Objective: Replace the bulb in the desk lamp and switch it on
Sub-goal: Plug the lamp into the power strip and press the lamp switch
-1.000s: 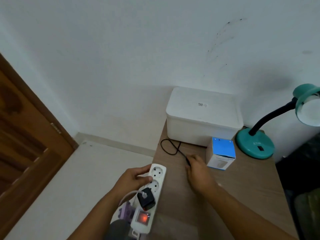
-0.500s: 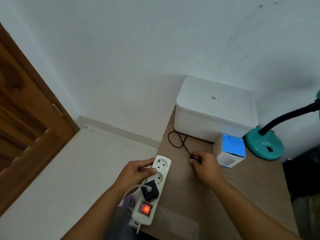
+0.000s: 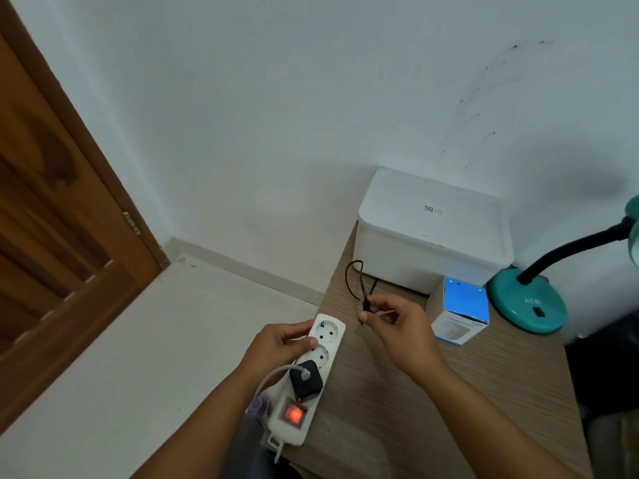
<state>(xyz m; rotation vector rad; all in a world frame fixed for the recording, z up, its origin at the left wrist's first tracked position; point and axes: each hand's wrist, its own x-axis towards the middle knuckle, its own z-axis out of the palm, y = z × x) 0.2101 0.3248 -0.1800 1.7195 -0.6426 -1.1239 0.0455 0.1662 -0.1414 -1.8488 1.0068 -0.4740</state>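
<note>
Two hands | right hand (image 3: 403,326) pinches cord (image 3: 359,281) | left hand (image 3: 280,344) holds power strip (image 3: 311,378)

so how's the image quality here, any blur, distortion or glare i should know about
Head view: wide-angle bending, the door frame leans and the desk edges splay. Light is soft and dim, with a faint shadow on the wall by the lamp. The power strip switch glows orange and is slightly blown out. The right hand pinching the cord is a little soft.
</note>
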